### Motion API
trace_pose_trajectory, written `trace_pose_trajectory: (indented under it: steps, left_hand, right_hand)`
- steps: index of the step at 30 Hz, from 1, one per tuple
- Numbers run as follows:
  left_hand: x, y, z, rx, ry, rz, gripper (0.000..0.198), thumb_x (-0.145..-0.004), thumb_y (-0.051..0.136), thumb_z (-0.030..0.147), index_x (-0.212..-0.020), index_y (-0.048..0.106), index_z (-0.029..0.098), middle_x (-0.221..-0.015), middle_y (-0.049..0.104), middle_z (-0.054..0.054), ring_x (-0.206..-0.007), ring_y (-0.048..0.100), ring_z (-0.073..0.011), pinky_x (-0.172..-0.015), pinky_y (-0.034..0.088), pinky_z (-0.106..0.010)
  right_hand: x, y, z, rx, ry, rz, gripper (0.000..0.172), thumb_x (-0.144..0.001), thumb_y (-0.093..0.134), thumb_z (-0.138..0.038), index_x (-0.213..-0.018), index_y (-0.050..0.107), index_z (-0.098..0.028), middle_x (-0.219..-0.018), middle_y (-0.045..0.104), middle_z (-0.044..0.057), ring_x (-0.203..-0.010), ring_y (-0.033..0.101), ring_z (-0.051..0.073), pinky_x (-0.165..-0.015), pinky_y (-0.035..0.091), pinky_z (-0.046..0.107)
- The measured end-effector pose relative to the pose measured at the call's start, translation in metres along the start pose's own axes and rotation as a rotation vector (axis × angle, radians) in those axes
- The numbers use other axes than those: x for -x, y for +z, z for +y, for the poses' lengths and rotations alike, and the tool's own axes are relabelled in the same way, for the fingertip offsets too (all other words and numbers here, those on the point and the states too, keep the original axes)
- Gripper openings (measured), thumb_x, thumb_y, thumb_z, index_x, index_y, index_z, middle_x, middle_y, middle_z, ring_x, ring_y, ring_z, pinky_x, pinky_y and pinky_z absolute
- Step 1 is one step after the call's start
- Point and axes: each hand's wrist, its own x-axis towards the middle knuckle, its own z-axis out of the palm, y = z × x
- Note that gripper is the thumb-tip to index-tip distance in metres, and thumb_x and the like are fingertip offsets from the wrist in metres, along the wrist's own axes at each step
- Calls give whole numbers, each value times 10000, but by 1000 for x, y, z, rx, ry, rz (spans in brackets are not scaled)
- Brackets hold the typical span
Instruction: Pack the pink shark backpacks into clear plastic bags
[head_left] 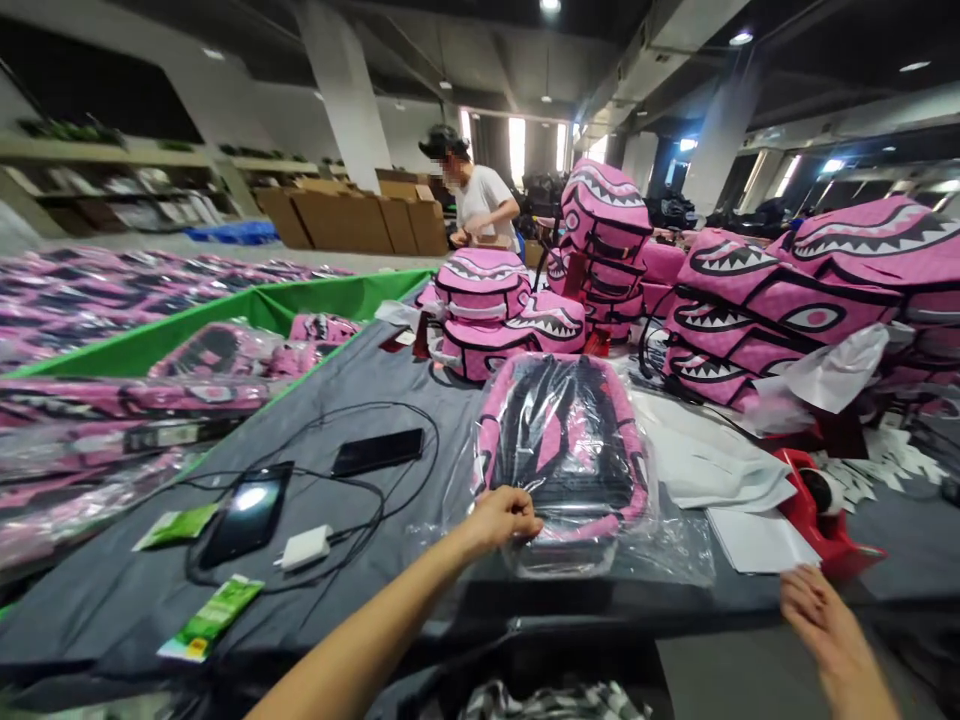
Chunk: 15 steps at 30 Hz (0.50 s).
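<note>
A pink and black backpack [566, 440] lies flat on the grey table [360, 370], wrapped in a clear plastic bag [660, 545]. My left hand [504, 517] pinches the bag's near edge at the backpack's lower left corner. Lower right, my right hand [817, 612] hovers with fingers loosely apart over the table's front edge, just below a sheet of white paper [757, 540], holding nothing.
Pink shark-mouth backpacks [780, 305] are stacked at the back and right. A red tape dispenser [821, 510] sits right of the paper. Two phones [379, 452], a white charger [304, 547] and cables lie on the left. A green-edged bin [225, 330] holds bagged backpacks. A person [480, 200] works far behind.
</note>
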Motion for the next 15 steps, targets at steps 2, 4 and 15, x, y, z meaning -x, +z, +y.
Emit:
trace_pose_trajectory:
  steps: [2, 4, 15]
  left_hand:
    - [-1, 0, -1, 7, 3, -11, 384, -604, 753, 537, -559, 603, 185, -521, 558, 28, -550, 488, -117, -550, 349, -238]
    - [0, -1, -1, 1, 7, -23, 388, -608, 749, 542, -558, 599, 187, -526, 558, 28, -559, 489, -117, -564, 359, -239]
    - [9, -4, 16, -65, 36, -27, 323, -643, 676, 486, -547, 579, 193, -529, 540, 39, -561, 458, -116, -601, 333, -258]
  right_hand:
    - [15, 31, -7, 20, -20, -33, 523, -861, 720, -544, -632, 356, -246, -560, 132, -105, -459, 26, 84, -353, 94, 216]
    - [18, 75, -14, 142, 9, -257, 509, -886, 695, -562, -665, 369, -239, -560, 177, -106, -467, 81, 82, -381, 125, 214]
    - [-71, 237, -7, 1372, 38, -1510, 373, -945, 618, -498, -742, 566, -189, -649, 541, -56, -608, 457, 100, -586, 298, 226]
